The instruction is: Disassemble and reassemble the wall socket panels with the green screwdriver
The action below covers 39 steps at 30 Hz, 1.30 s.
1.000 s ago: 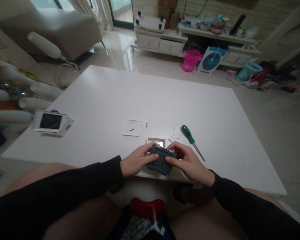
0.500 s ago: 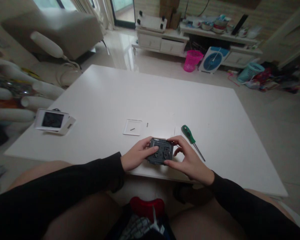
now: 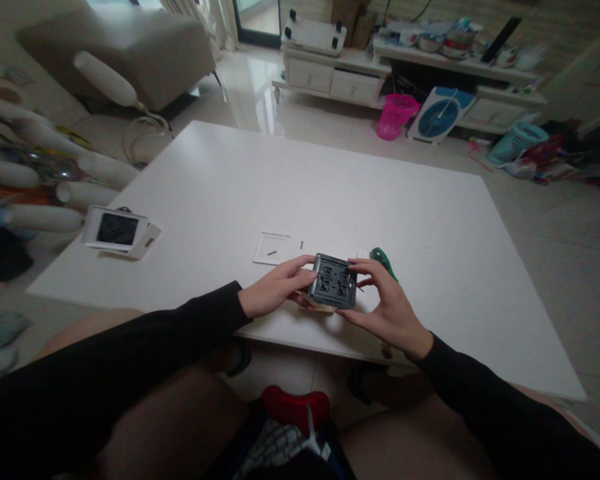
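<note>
A dark grey square switch module (image 3: 334,281) is held between both hands above the near edge of the white table (image 3: 290,193), its ribbed back facing me. My left hand (image 3: 275,293) grips its left side with thumb and fingers. My right hand (image 3: 387,307) pinches its right side. A pale frame piece (image 3: 316,307) peeks out just under the module. A green-handled screwdriver (image 3: 380,257) lies on the table behind my right hand, mostly hidden by it.
A white square cover plate (image 3: 271,248) with a small screw on it lies left of the module, another screw (image 3: 302,245) beside it. An opened white package (image 3: 120,231) sits near the table's left edge. White cylinders lie left, furniture and baskets behind.
Both hands have lifted the module away from me and tilted it upright, so its back faces me more fully. The camera has shifted slightly.
</note>
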### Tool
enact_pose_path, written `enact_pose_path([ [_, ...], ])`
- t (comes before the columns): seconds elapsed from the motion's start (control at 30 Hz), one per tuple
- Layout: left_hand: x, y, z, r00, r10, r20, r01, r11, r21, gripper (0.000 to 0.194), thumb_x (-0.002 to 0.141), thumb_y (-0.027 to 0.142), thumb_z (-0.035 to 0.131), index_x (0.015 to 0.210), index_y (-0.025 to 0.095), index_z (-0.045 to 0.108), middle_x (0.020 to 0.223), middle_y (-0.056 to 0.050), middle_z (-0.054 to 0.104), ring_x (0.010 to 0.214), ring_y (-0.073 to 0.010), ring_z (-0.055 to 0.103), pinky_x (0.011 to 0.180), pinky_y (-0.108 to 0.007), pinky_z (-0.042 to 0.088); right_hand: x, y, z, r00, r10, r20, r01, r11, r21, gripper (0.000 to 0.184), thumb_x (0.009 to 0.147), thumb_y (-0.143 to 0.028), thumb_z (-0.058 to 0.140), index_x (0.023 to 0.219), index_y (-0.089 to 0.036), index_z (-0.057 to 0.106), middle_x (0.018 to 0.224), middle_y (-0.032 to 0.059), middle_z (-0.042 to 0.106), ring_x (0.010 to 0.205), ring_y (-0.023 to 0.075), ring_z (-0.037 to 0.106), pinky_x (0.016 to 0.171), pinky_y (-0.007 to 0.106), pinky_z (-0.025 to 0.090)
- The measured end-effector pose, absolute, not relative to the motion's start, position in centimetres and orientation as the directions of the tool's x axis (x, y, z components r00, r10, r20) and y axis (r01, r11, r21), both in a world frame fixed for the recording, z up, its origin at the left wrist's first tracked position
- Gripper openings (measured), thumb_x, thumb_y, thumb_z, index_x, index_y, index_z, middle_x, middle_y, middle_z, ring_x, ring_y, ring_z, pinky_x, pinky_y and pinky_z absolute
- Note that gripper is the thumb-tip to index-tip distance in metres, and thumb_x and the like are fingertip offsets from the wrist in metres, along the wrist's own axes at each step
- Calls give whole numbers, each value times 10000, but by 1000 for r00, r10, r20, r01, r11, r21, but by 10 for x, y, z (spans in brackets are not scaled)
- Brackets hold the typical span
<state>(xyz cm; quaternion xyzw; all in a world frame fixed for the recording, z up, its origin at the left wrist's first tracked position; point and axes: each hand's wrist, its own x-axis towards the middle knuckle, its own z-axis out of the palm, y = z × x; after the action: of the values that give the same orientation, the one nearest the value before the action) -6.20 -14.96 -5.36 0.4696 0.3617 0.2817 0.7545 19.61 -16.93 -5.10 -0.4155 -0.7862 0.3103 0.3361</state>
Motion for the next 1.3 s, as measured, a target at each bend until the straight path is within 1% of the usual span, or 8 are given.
enact_pose_path([
  [0.1, -72, -137, -54, 518, 806, -288, 15, 328, 945, 412, 973, 411, 604, 1309, 179, 552, 1143, -125, 712, 900, -203, 718, 774, -377, 610, 199, -164, -53, -387, 887, 253, 492, 431, -757, 649, 755, -300, 875, 1312, -265, 543, 1338, 128, 622, 1166, 312, 635, 867, 458, 591],
  [0.23, -84, -126, -59, 463, 869, -173, 333, 10, 943, 407, 858, 345, 697, 1206, 172, 577, 1163, -123, 693, 959, -227, 683, 845, -417, 576, 198, -161, -60, -431, 875, 219, 548, 447, -707, 623, 748, -270, 877, 1281, -255, 554, 1259, 118, 655, 1124, 320, 637, 913, 492, 562],
  [0.33, -88, -127, -65, 533, 840, -100, 482, -204, 852, 609, 754, 353, 816, 1275, 161, 565, 1274, -160, 655, 1131, -304, 642, 954, -486, 545, 195, -159, -66, -488, 845, 217, 561, 494, -664, 619, 732, -252, 902, 1251, -250, 565, 1248, 122, 668, 1153, 344, 621, 978, 538, 528],
  [0.47, -85, -134, -76, 636, 772, -13, 493, -394, 776, 866, 627, 306, 932, 1369, 157, 512, 1386, -196, 596, 1282, -362, 577, 1104, -558, 459, 192, -157, -75, -520, 830, 199, 556, 506, -659, 640, 705, -269, 939, 1223, -244, 565, 1211, 118, 678, 1115, 344, 614, 967, 543, 522],
  [0.63, -80, -139, -88, 676, 736, -41, 518, -435, 736, 899, 617, 250, 940, 1392, 164, 491, 1398, -201, 578, 1289, -379, 578, 1070, -540, 496, 190, -156, -80, -548, 821, 163, 545, 498, -675, 636, 695, -294, 952, 1206, -252, 575, 1210, 104, 678, 1137, 336, 604, 988, 543, 515],
  [0.8, -79, -139, -89, 679, 732, -51, 551, -463, 694, 817, 682, 234, 884, 1387, 163, 479, 1387, -196, 571, 1265, -377, 589, 1042, -529, 514, 189, -156, -87, -573, 805, 152, 538, 510, -671, 638, 721, -321, 945, 1234, -258, 571, 1312, 123, 644, 1226, 339, 572, 1045, 567, 496],
  [1.03, -79, -140, -89, 675, 738, 0, 518, -473, 713, 715, 718, 279, 844, 1346, 185, 514, 1367, -178, 592, 1236, -360, 607, 1031, -519, 520, 187, -156, -90, -600, 791, 118, 553, 517, -654, 626, 750, -352, 922, 1263, -271, 572, 1349, 132, 617, 1260, 351, 541, 1048, 613, 500],
  [1.3, -79, -141, -88, 673, 738, -35, 545, -464, 698, 759, 709, 262, 831, 1382, 174, 492, 1396, -185, 573, 1270, -367, 591, 1049, -525, 516, 187, -158, -82, -634, 769, 82, 578, 541, -611, 618, 786, -281, 870, 1307, -248, 540, 1376, 142, 591, 1285, 342, 522, 1070, 584, 500],
])
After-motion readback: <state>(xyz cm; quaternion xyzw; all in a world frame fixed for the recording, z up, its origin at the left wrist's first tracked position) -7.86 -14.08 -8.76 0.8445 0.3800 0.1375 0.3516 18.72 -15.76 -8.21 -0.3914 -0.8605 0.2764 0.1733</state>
